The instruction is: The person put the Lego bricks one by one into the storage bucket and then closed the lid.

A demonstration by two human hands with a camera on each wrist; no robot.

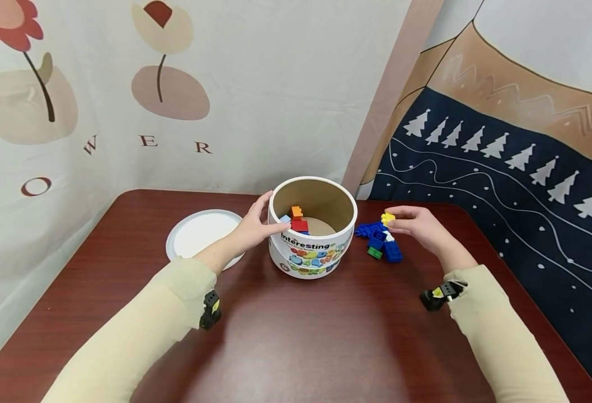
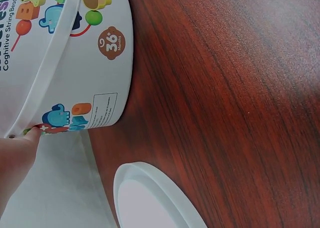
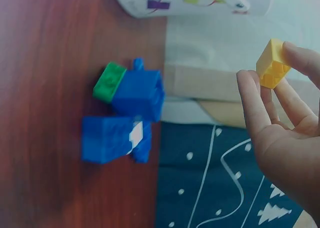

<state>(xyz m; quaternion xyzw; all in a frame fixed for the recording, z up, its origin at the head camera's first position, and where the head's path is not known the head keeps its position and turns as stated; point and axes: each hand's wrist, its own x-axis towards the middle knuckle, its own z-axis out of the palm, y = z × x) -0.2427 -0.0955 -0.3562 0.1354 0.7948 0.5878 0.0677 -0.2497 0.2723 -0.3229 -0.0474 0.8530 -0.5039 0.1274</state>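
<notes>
A round white bucket (image 1: 321, 263) with printed pictures stands on the table. My left hand (image 1: 259, 222) grips its left side at the rim; a fingertip presses its wall in the left wrist view. Inside lie several toy bricks, among them a red brick (image 1: 300, 225) and an orange brick (image 1: 296, 212). To the right of the bucket, my right hand (image 1: 417, 226) pinches a yellow toy brick (image 3: 273, 63) between thumb and fingers. That brick is above a small pile with blue bricks (image 1: 393, 252), a green brick (image 3: 109, 81) and a white piece (image 1: 389, 236).
A round white lid (image 1: 202, 229) lies flat on the dark red table (image 1: 296, 336), left of the bucket. Behind the table hangs a pale printed cloth (image 1: 276, 101); a dark blue cloth with trees (image 1: 502, 184) borders its right edge.
</notes>
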